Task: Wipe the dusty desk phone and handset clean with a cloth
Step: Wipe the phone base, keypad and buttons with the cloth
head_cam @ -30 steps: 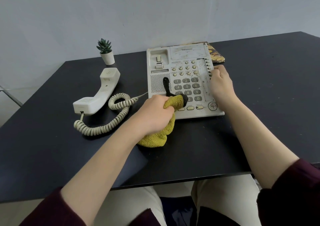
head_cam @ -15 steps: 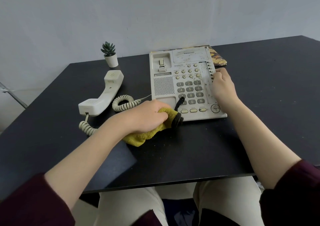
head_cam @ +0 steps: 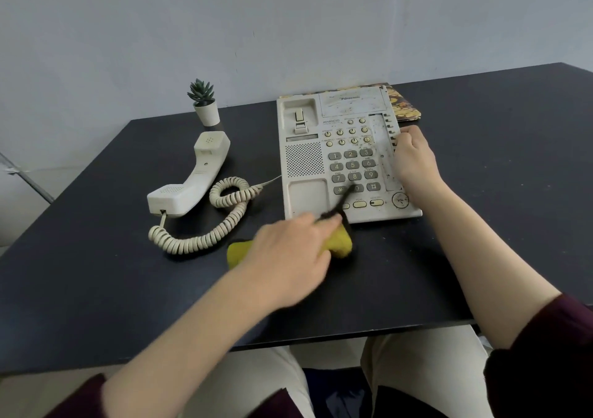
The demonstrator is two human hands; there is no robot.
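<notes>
The left hand [head_cam: 288, 254], gripping the yellow cloth [head_cam: 337, 245], has slid off the desk phone [head_cam: 308, 193] onto the bench [head_cam: 96, 241] just before it, ending that stroke, while the right hand [head_cam: 414, 157] grasps the phone's far edge; handset [head_cam: 195, 177] lies left, unwiped.

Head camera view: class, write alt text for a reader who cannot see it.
A person's left hand presses a yellow cloth on a black desk at the front edge of a dusty beige desk phone, while the right hand steadies the phone's right side. The handset lies off-hook to the left.
</notes>
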